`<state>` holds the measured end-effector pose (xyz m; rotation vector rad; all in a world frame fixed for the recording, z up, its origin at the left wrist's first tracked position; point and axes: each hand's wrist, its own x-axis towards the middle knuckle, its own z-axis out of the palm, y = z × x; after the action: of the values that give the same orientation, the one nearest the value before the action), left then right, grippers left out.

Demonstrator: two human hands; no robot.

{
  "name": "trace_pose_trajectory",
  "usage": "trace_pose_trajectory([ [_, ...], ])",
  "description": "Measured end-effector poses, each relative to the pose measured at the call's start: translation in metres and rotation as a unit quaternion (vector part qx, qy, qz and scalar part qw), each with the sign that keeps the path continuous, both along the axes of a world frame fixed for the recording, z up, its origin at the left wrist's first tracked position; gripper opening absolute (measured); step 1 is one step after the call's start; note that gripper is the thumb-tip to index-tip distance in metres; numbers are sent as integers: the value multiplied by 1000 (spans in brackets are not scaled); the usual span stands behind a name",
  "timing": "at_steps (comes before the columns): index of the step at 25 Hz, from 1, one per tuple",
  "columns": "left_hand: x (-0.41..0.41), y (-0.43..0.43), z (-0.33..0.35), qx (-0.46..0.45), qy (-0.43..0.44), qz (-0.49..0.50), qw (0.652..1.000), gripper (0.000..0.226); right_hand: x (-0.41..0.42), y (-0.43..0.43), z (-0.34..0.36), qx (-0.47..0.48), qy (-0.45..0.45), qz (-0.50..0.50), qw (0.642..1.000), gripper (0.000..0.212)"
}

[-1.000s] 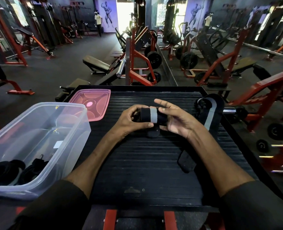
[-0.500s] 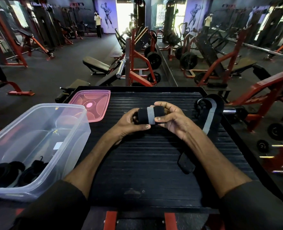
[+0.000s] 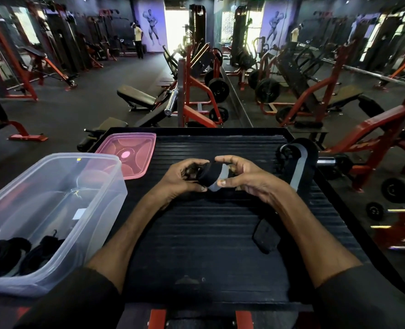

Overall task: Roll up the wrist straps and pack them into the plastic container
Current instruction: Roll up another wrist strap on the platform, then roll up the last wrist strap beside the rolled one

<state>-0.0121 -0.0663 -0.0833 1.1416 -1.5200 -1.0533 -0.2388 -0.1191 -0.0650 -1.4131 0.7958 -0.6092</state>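
A rolled black wrist strap with a grey stripe (image 3: pixel 212 176) is held just above the black ribbed platform (image 3: pixel 196 233). My left hand (image 3: pixel 180 179) grips its left end and my right hand (image 3: pixel 244 176) pinches its right end. A second, unrolled black and grey strap (image 3: pixel 300 162) lies at the platform's right side, its end tab (image 3: pixel 265 236) passing under my right forearm. The clear plastic container (image 3: pixel 54 186) stands at the left with a couple of rolled straps (image 3: pixel 23 252) in its near end.
The container's pink lid (image 3: pixel 130 153) lies flat at the platform's far left corner. Red and black gym machines, benches and weight plates surround the platform. A person (image 3: pixel 138 40) stands far back across the floor.
The rolled strap has tilted, with its right end lower. My right fingers have shifted from lying along the roll to pinching its end. Both hands stay in the same place.
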Motion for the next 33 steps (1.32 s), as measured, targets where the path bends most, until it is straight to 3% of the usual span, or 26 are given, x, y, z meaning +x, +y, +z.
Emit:
trace_pose_trajectory([
  [4,2,-2,-5,4,6,-6,1000,65,-1,-2,-7,-38,53,19,998,76],
  [8,2,2,-3,0,-20,-23,1000,53,4,2,-13,-98,107,8,989,62],
  [10,4,7,2,-19,-16,19,1000,48,9,7,-10,-113,89,-22,989,57],
  [15,9,26,26,-14,128,192,973,32,37,33,-5,-149,11,-107,983,63],
  [18,12,40,30,-1,163,223,961,27,56,45,-18,-185,26,-33,982,65],
  [22,1,52,36,-31,148,241,959,23,51,46,-16,-172,72,19,982,66],
  [25,-26,54,52,-115,107,230,961,25,19,45,10,-184,83,-15,979,58],
  [27,-53,50,60,-200,4,201,959,24,-22,40,23,-230,99,-76,965,44],
  [30,-99,40,63,-345,-167,174,907,19,-87,39,20,-218,122,-191,949,39],
  [31,-115,38,62,-366,-179,153,901,17,-106,42,15,-198,146,-247,937,41],
  [33,-143,35,52,-336,-172,99,921,16,-135,53,5,-154,265,-321,896,49],
])
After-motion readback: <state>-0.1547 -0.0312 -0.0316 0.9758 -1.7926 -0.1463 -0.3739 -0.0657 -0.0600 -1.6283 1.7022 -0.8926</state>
